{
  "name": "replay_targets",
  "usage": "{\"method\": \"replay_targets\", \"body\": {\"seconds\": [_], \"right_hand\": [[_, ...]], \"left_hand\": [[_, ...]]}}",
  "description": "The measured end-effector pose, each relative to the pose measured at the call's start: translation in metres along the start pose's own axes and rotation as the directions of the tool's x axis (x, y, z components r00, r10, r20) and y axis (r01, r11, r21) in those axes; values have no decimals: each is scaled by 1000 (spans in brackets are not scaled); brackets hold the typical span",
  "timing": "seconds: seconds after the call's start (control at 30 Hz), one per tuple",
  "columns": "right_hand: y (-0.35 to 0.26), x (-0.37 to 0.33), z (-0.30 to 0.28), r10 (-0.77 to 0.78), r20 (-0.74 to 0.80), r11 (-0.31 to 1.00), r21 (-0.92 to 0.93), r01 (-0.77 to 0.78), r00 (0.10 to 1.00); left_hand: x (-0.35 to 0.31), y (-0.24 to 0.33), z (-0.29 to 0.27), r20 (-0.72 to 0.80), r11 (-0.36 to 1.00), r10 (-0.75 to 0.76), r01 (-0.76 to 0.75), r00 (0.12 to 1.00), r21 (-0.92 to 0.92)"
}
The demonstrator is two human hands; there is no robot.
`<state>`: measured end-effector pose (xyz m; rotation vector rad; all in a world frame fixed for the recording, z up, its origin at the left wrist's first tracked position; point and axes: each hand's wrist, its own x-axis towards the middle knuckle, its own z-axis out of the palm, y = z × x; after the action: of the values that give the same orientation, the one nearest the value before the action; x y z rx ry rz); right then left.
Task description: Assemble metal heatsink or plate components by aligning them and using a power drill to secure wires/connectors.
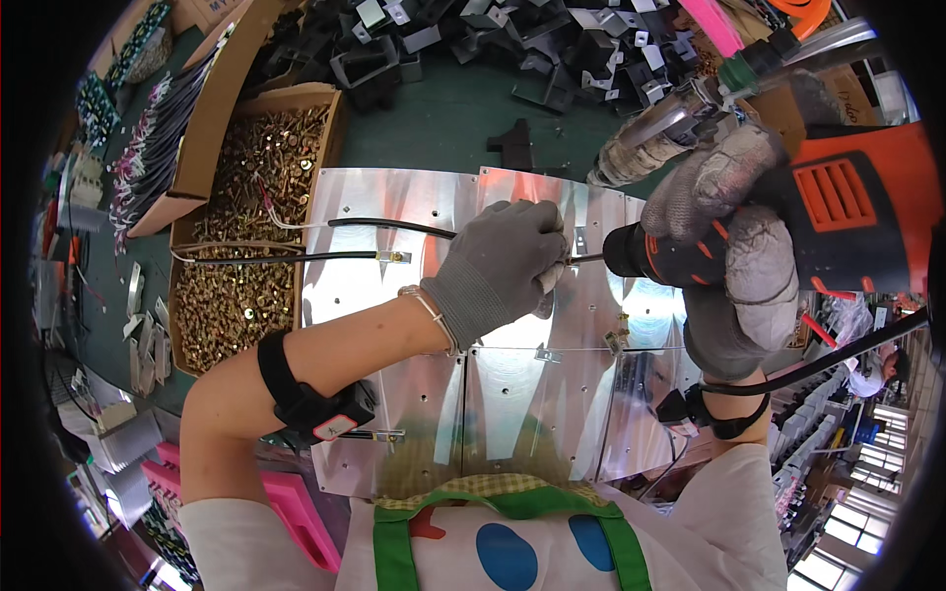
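My right hand [754,246], in a grey glove with pale wrapped fingers, grips an orange and black power drill [838,197]. Its chuck and thin bit point left toward my left hand [498,266]. That hand wears a grey glove too; its fingers are pinched together close to the bit tip, and whatever they hold is hidden. Beneath both hands lie shiny metal plates [522,404] with small holes, side by side. A black cable [340,257] with a small metal clip end rests across the left plate. Small metal fittings [616,340] sit near the right plates.
An open cardboard box [335,123] full of brass-coloured screws [236,315] stands left of the plates. Beyond it a carton [202,128] holds bundled wires. Black brackets [552,49] pile up at the back. A tape-wrapped tool [641,148] hangs by the drill.
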<state>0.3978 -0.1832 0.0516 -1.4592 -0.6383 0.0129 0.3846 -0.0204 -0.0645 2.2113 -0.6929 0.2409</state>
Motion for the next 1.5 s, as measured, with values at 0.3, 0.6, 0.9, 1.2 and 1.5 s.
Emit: {"method": "replay_targets", "body": {"seconds": [0.3, 0.6, 0.9, 1.2, 1.5], "right_hand": [[2, 2, 0, -2, -17, 999, 46, 2, 1000], [-9, 1, 3, 35, -16, 991, -125, -37, 999], [-7, 2, 0, 21, -27, 998, -57, -22, 999], [-6, 15, 4, -75, 10, 997, -34, 76, 997], [-39, 8, -32, -215, 27, 958, 200, 206, 976]], "left_hand": [[1, 1, -1, 6, 1000, -2, 2, 1000, 10], [1, 0, -2, 84, 999, -28, 25, 996, 38], [-1, 2, -2, 14, 1000, 17, -18, 1000, 25], [-1, 1, 0, 7, 998, 27, -27, 1000, 49], [-1, 4, -40, 197, 955, 46, -101, 979, 278]]}}
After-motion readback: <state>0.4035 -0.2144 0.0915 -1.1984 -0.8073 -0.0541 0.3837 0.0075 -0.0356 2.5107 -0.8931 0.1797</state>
